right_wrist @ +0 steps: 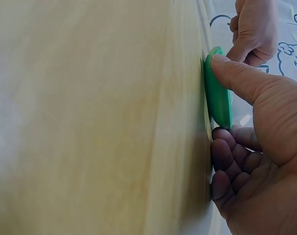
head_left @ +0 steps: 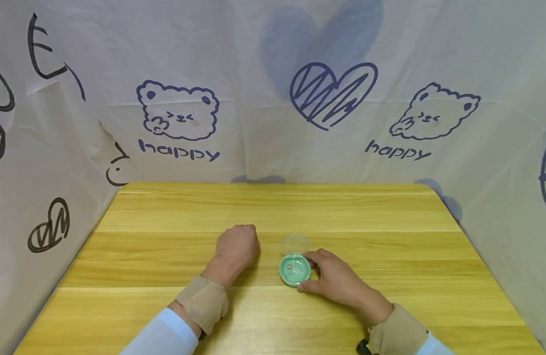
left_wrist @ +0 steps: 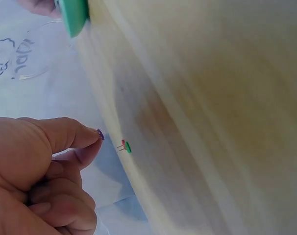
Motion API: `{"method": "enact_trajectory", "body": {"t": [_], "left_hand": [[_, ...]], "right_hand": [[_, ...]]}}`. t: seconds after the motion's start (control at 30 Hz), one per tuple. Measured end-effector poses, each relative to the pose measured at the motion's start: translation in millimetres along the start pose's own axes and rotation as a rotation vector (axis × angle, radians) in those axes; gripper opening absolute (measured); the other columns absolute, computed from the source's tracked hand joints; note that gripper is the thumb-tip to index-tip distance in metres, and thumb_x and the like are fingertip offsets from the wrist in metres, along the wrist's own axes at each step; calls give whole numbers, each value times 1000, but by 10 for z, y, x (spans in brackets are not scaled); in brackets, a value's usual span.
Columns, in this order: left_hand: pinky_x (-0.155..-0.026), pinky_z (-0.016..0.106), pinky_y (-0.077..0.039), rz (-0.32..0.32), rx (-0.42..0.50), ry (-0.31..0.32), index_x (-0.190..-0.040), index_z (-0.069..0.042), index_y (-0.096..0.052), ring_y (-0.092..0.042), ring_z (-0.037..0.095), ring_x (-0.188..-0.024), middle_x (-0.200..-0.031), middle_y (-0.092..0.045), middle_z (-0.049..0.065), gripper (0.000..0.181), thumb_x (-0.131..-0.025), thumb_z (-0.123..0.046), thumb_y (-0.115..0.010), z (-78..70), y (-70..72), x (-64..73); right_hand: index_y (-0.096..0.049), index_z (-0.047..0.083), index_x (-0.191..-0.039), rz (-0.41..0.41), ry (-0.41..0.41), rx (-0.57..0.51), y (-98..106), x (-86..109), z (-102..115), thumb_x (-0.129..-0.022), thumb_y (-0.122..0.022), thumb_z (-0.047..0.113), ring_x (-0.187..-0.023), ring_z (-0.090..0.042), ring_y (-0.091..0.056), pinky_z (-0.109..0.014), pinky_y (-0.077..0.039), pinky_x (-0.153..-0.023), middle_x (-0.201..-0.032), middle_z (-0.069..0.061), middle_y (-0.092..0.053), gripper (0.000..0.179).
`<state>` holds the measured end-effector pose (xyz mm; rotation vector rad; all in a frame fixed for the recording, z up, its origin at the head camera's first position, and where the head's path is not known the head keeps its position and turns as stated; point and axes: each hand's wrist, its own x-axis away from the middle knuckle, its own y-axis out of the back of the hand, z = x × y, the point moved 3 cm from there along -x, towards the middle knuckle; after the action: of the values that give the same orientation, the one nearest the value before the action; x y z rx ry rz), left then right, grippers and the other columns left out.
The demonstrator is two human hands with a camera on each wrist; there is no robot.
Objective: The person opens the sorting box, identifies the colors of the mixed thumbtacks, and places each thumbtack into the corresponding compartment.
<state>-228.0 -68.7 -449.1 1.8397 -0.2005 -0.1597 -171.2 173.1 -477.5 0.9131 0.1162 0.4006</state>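
Between thumb and forefinger my left hand (head_left: pixel 239 246) pinches a tiny purple thumbtack (left_wrist: pixel 100 134); the head view hides it. Past the fingertips, a red thumbtack (left_wrist: pixel 123 142) and a green thumbtack (left_wrist: pixel 128 147) lie on the table, pins sticking out sideways. My right hand (head_left: pixel 339 278) grips the rim of a round green case (head_left: pixel 301 274) with thumb and fingers. That case rests on the table, its inside divided into compartments. One small round pinkish piece (head_left: pixel 290 266) sits in its left compartment. The clear lid (head_left: pixel 295 244) stands open on the far side.
A wooden table (head_left: pixel 366 217) with light grain stretches under both hands. White cloth (head_left: pixel 255 59) with printed bears and hearts hangs behind it and along both sides. Each wrist wears a tan band (head_left: pixel 204 301).
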Motion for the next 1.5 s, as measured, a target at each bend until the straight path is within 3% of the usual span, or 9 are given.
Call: {"method": "enact_trajectory", "body": {"t": [0.17, 0.3, 0.53, 0.77, 0.87, 0.97, 1.1, 1.33, 1.5], "left_hand": [[-51, 30, -38, 26, 131, 50, -68, -15, -55, -42, 15, -58, -64, -48, -2, 31, -98, -7, -57, 46, 51, 41], [-53, 27, -39, 34, 300, 95, -85, -13, -69, -47, 14, -57, -69, -61, -1, 17, -101, -13, -63, 56, 122, 91], [-48, 25, -32, 55, 563, 165, -101, -11, -76, -36, 11, -47, -61, -59, 1, 15, -104, -23, -66, 35, 170, 206], [-54, 30, -35, 74, 772, 200, -106, -11, -78, -37, 14, -54, -96, -74, 10, 19, -105, -25, -65, 42, 158, 336], [-59, 28, -38, 84, 894, 190, -107, -8, -78, -43, 12, -62, -102, -73, 6, 22, -105, -25, -64, 54, 140, 352], [-57, 26, -37, 134, 1097, 184, -109, -3, -75, -40, 10, -61, -85, -65, -3, 25, -106, -25, -65, 55, 103, 364], [-48, 23, -29, 219, 1363, 194, -111, 0, -70, -28, 9, -50, -62, -39, -7, 26, -107, -25, -64, 39, 61, 377], [-42, 17, -23, 346, 1713, 173, -104, -10, -69, -28, 1, -44, -60, -34, -11, 14, -109, -21, -60, -24, 12, 406], [-41, 14, -24, 445, 1891, 145, -99, -13, -66, -29, -1, -45, -59, -35, -12, 17, -111, -18, -55, -80, -18, 439]], "right_hand": [[-64, 5, -138, 5, -5, 3, 3, 6, 8, -81, -91, 45, -91, -11, -56, -33, -50, -84, -107, 3, -63, 75], [-64, 5, -138, 6, -13, 0, 10, 16, 7, -81, -91, 45, -91, -11, -55, -33, -50, -84, -107, 4, -63, 74], [-64, 5, -138, 10, -5, 1, 16, -1, 5, -82, -91, 44, -91, -11, -56, -33, -50, -84, -107, 3, -64, 74], [-64, 5, -138, 8, -1, 5, 15, -4, 2, -82, -91, 45, -90, -11, -55, -32, -49, -82, -105, 3, -63, 74], [-64, 5, -138, 8, -1, 4, 19, -1, 8, -82, -91, 45, -90, -11, -55, -31, -49, -82, -106, 3, -63, 74], [-64, 4, -137, 8, 2, 3, 22, 1, 12, -81, -91, 45, -90, -11, -55, -31, -49, -81, -105, 3, -63, 74], [-64, 4, -137, 6, 6, 6, 25, -1, 13, -81, -91, 44, -89, -11, -54, -30, -48, -80, -103, 3, -63, 74], [-64, 3, -137, 2, 7, 3, 22, 3, 9, -81, -91, 43, -89, -11, -55, -30, -49, -81, -103, 3, -63, 74], [-64, 3, -137, -3, 9, 7, 14, 6, 0, -80, -92, 43, -88, -11, -54, -29, -48, -80, -102, 4, -62, 74]]}}
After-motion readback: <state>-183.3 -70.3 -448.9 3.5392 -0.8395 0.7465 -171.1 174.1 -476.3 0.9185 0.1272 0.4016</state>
